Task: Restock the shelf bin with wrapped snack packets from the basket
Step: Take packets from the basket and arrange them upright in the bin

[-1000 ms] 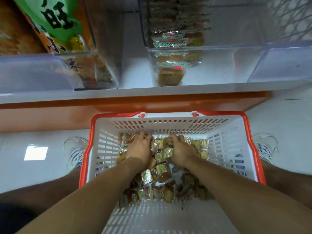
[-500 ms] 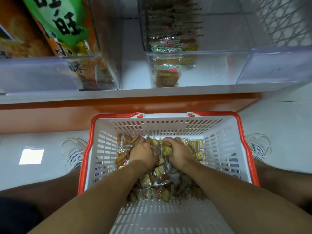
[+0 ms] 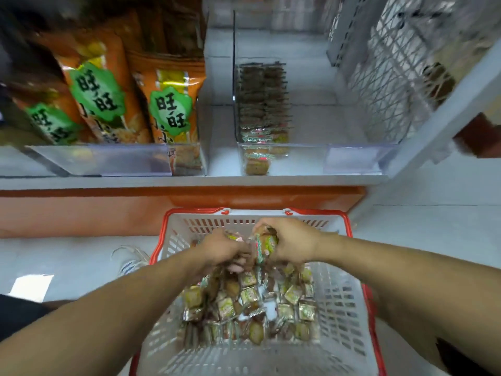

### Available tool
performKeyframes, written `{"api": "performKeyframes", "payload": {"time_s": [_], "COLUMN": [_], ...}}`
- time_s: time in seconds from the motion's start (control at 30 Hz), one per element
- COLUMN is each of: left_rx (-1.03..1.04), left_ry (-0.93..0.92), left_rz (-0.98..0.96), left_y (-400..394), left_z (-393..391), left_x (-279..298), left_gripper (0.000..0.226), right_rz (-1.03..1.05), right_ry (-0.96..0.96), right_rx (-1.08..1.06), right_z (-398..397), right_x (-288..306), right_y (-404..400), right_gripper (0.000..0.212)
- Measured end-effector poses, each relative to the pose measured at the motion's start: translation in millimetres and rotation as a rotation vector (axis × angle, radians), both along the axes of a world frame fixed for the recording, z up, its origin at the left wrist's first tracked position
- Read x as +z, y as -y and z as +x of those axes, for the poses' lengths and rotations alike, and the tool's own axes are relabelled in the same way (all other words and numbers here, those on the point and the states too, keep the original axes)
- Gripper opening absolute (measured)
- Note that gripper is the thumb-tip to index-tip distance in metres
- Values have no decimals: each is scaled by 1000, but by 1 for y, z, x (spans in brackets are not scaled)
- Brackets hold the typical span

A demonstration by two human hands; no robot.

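A white basket with a red rim (image 3: 343, 316) stands on the floor below the shelf, holding several small wrapped snack packets (image 3: 249, 302). My left hand (image 3: 222, 249) and my right hand (image 3: 291, 244) are lifted together above the pile, each gripping a bunch of packets (image 3: 267, 244) between them. On the shelf above, a clear bin (image 3: 311, 156) holds a single row of stacked packets (image 3: 261, 109) along its left side; the rest of the bin is bare.
Orange snack bags with green labels (image 3: 165, 107) fill the clear bin at the left of the shelf. A white wire mesh panel (image 3: 393, 77) stands at the right. An orange plinth (image 3: 108, 210) runs under the shelf. One shoe (image 3: 132, 260) shows left of the basket.
Both hands have closed on packets and risen out of the pile toward the basket's far rim. The camera has tilted up, showing more of the shelf.
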State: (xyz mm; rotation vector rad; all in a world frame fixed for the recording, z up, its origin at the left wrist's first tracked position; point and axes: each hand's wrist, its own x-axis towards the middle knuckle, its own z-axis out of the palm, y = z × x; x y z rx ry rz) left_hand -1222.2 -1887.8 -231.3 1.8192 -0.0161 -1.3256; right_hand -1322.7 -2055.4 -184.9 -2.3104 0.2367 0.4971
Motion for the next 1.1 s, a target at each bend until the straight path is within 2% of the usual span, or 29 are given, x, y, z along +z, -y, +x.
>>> {"api": "performKeyframes", "payload": {"time_s": [0.07, 0.17, 0.3, 0.37, 0.43, 0.57, 0.63, 0.7, 0.8, 0.83, 0.9, 0.97, 1.0, 1.1], "left_rx": [79, 129, 187, 187, 189, 204, 201, 230, 276, 287, 324, 348, 348, 312], "left_ry": [-176, -318, -422, -379, -240, 51, 138, 118, -11, -56, -172, -286, -331, -368], "left_rz": [-86, -222, -427, -512, -586, -641, -654, -663, -686, -698, -733, -765, -777, -764], "left_y": [10, 17, 13, 8, 6, 14, 18, 18, 17, 16, 14, 12, 11, 7], "left_z": [1, 3, 2, 1, -3, -13, -17, -16, -7, -3, 5, 10, 12, 14], "left_x": [42, 107, 176, 195, 207, 217, 214, 210, 209, 210, 214, 218, 220, 222], "left_gripper": [11, 23, 44, 43, 38, 57, 53, 43, 46, 44, 33, 27, 26, 34], "right_rz": [5, -71, -115, -71, -13, -4, -7, 4, 165, 258, 381, 401, 407, 460], "right_ry": [112, 295, 525, 581, 585, 514, 509, 473, 413, 421, 491, 591, 626, 657], "right_rx": [4, -17, -135, -171, -207, -226, -229, -231, -243, -261, -298, -329, -344, -357], "right_z": [-1, -7, -16, -16, -11, -3, -4, -6, -6, -6, -6, -6, -6, -7], "right_x": [56, 126, 173, 181, 183, 181, 179, 177, 175, 175, 177, 178, 178, 179], "right_y": [2, 5, 3, 0, -3, -5, -5, -4, 0, 2, 4, 4, 4, 5], "right_gripper": [52, 61, 69, 73, 71, 61, 63, 73, 87, 84, 63, 38, 32, 35]}}
